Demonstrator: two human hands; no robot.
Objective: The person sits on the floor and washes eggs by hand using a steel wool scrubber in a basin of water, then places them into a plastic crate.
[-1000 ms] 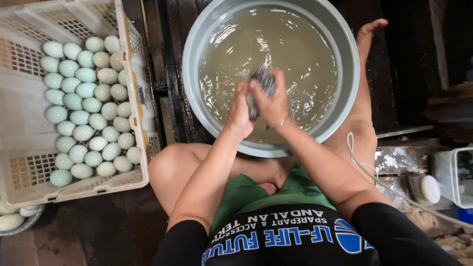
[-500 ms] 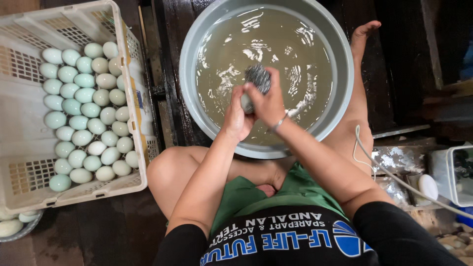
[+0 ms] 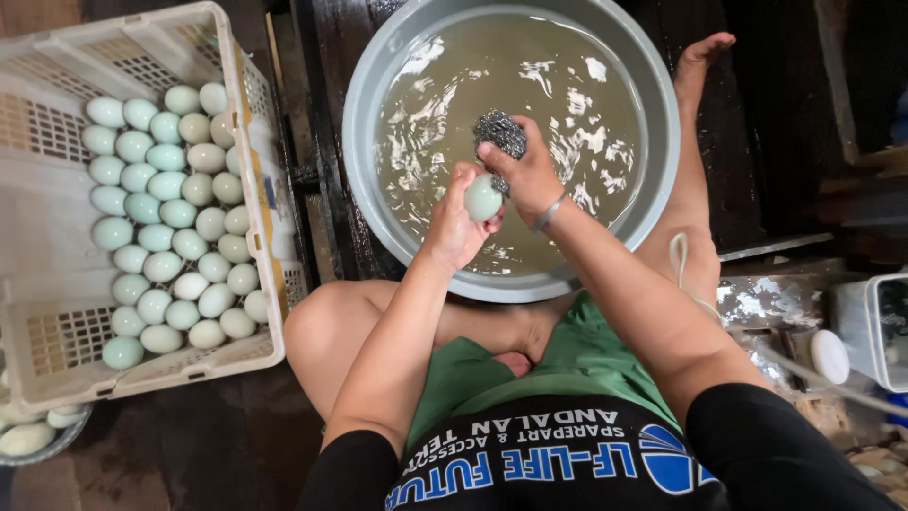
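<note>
My left hand [image 3: 454,222] clamps a pale green egg [image 3: 483,199] above the murky grey basin [image 3: 378,85] so my right hand [image 3: 530,175], fingers closed on a steel-wool scourer [image 3: 498,131], can rub it.

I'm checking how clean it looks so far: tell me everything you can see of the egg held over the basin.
The egg is pale green, smooth and oval, wet-looking, with no visible cracks or dirt. The left hand holds it in its fingers above the murky water of the grey basin. The right hand presses a grey steel scrubber against its upper right side. Its underside is hidden.
</note>
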